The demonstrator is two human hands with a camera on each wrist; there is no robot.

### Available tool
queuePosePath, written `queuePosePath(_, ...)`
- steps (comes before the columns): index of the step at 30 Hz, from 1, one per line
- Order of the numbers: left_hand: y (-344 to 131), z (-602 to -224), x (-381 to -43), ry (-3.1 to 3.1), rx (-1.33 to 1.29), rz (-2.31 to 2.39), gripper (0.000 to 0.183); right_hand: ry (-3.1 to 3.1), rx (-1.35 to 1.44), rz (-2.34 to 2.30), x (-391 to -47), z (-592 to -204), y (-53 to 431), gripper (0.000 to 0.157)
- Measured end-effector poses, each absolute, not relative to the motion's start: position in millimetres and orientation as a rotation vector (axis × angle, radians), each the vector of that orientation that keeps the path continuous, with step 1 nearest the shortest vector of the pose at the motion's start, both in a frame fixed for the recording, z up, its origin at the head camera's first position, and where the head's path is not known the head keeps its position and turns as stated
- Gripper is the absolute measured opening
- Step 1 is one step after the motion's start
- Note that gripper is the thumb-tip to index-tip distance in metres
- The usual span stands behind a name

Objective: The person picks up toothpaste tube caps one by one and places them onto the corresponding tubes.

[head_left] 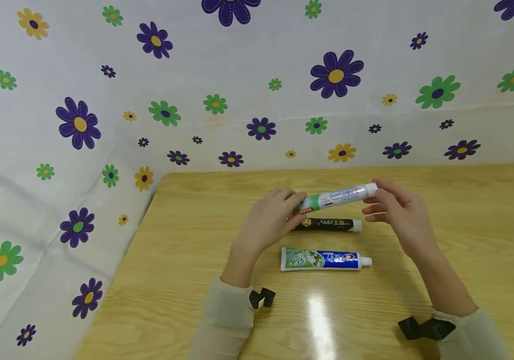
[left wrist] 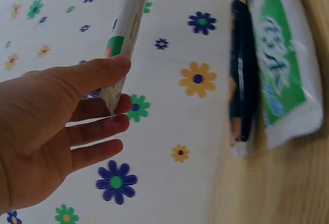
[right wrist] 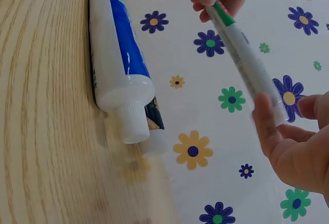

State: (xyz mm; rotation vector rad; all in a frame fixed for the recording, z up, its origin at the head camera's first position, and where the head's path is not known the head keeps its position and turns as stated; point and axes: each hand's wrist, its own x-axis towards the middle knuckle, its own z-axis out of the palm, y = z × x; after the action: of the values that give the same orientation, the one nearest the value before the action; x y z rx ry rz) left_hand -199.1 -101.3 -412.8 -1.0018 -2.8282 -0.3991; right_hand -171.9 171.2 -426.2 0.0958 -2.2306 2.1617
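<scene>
A white and green toothpaste tube [head_left: 340, 197] is held above the table, its white cap toward the right. My left hand [head_left: 268, 217] pinches its flat end between thumb and fingers; the other fingers are spread below in the left wrist view. At the cap end is my right hand [head_left: 403, 215], its fingers touching the tube while the thumb [right wrist: 311, 106] stands slightly apart. Just below in the head view lies a black toothpaste tube [head_left: 331, 225], its left end hidden by the left hand. Nearer me lies a blue and green toothpaste tube [head_left: 322, 260], cap to the right.
The light wooden table [head_left: 185, 250] extends to both sides of the tubes. A white cloth [head_left: 257, 60] with printed flowers hangs behind it and along its left side. Black wrist mounts [head_left: 428, 329] sit by both sleeves.
</scene>
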Motion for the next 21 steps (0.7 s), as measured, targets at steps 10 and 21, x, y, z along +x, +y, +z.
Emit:
queuePosePath(10, -95.4, -436.0, -246.8, -3.035, -0.912, -0.432, 0.05, -2.541, 0.05, 2.212, -206.8, -437.9, 180.4, 0.062)
queuePosePath(21, -85.9, -458.4, -289.0, -3.243, -0.878, -0.487, 0.046, -2.98, 0.043, 1.968, -230.8, -458.0, 187.7, 0.076)
